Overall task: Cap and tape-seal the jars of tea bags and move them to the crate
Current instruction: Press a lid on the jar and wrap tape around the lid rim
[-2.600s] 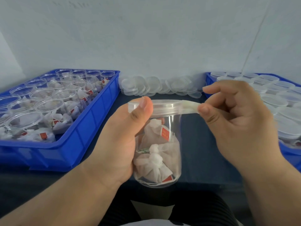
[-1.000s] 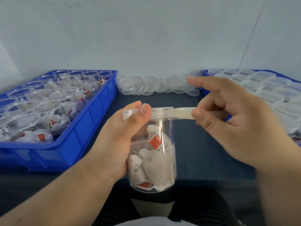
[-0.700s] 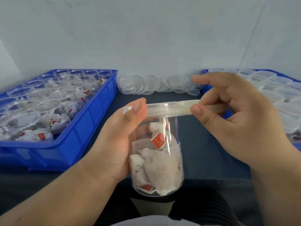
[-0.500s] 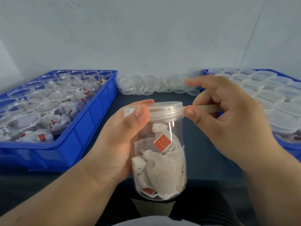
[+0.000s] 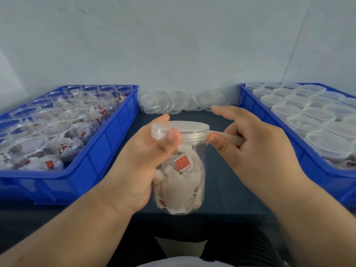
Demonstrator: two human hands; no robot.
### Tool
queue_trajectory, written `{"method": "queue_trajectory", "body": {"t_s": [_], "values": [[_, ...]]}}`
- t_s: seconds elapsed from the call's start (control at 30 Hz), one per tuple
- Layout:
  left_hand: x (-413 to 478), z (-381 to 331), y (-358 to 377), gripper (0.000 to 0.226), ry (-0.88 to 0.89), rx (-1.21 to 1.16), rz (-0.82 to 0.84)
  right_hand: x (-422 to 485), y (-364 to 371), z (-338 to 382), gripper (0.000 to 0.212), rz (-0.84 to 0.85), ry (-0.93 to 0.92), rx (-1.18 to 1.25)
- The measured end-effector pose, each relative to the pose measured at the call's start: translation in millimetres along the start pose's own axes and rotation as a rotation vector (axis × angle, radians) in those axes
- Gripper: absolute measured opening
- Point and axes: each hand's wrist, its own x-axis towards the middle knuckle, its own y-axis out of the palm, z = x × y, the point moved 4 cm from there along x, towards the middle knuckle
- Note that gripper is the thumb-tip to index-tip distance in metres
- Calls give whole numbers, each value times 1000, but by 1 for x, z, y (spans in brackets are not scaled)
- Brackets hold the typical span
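While my left hand (image 5: pixel 134 170) curls round the capped jar (image 5: pixel 183 182) of tea bags, thumb pressed on the lid (image 5: pixel 180 130) rim, I hold it upright over the table (image 5: pixel 217 174) between two blue crates. On my right hand (image 5: pixel 256 151), the fingers (image 5: pixel 219 144) pinch pale tape (image 5: pixel 229 138) at the lid's side, index finger straight. The left crate (image 5: pixel 107 151) carries open jars, the right crate (image 5: pixel 312 166) capped ones.

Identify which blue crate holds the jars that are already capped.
The right crate: its jars are capped, while jars in the left crate stand open.
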Motion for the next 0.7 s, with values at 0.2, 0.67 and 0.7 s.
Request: {"method": "queue_trajectory", "body": {"t_s": [0.2,0.67,0.7], "values": [[2,4,-4,111,-11,118,-61,-4,-1,4,45,46,-31,107],[-8,5,8,65,-62,-211,134,2,-17,-1,45,33,-77,263],[-9,4,8,68,-61,-232,128,2,-16,1,46,25,-78,250]]}}
